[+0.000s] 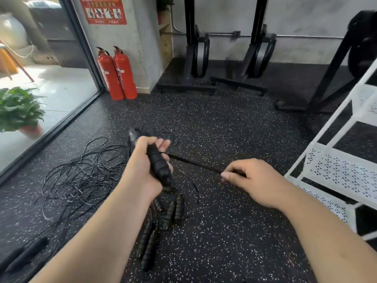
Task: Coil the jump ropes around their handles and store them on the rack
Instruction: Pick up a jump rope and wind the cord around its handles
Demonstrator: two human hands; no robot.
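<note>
My left hand (145,162) grips a pair of black ribbed jump rope handles (158,164) held together, tilted over the floor. A thin black cord (191,163) runs taut from the handles to my right hand (251,180), which pinches it between thumb and fingers. Several more black handles (171,211) lie on the speckled floor below my hands. A loose tangle of black ropes (85,172) spreads on the floor to the left. The white perforated metal rack (334,166) stands at the right.
Two red fire extinguishers (117,74) stand by a concrete pillar at the back. A glass door with a dark frame (61,127) runs along the left, with a potted plant (19,111) beyond it. Black exercise machines (204,64) line the far wall.
</note>
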